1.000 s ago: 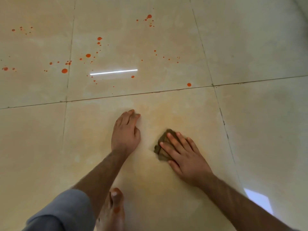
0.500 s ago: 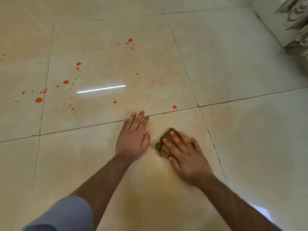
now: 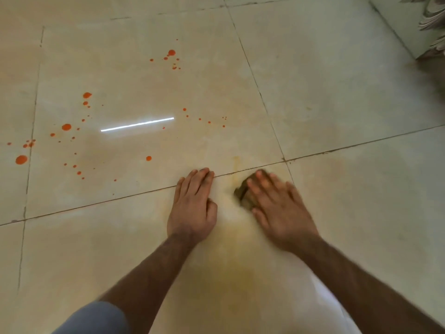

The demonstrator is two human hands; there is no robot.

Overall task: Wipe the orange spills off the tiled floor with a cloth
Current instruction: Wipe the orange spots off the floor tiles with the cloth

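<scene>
A grey sleeve point(image 3: 94, 318) showed at the near left edge, and two bare forearms reached away from it over the tiled floor point(image 3: 337, 97). A faint yellowish smear point(image 3: 237, 261) lay on the tile between the forearms and ran on toward the hands.

The left hand point(image 3: 192, 203) lay flat on the floor, palm down, its fingers straight and close together with the tips just across a grout line; its grip held nothing. Just to its right, the right hand point(image 3: 277, 208) pressed down on a small brown cloth point(image 3: 242, 192), fingers straight and slightly spread over it, the grip flat rather than curled round the fabric. That hand was blurred. The cloth sat bunched under the fingertips on the near side of the same grout line, between the two hands, with its left edge showing past the fingers.

Farther off, on the tile beyond the grout line and to the left, orange spills point(image 3: 66, 127) dotted the floor in scattered drops, the largest at the far left. A bright streak of reflected light point(image 3: 137, 124) lay among them. At the far right corner a patterned object point(image 3: 433, 27) stood against a pale upright surface.
</scene>
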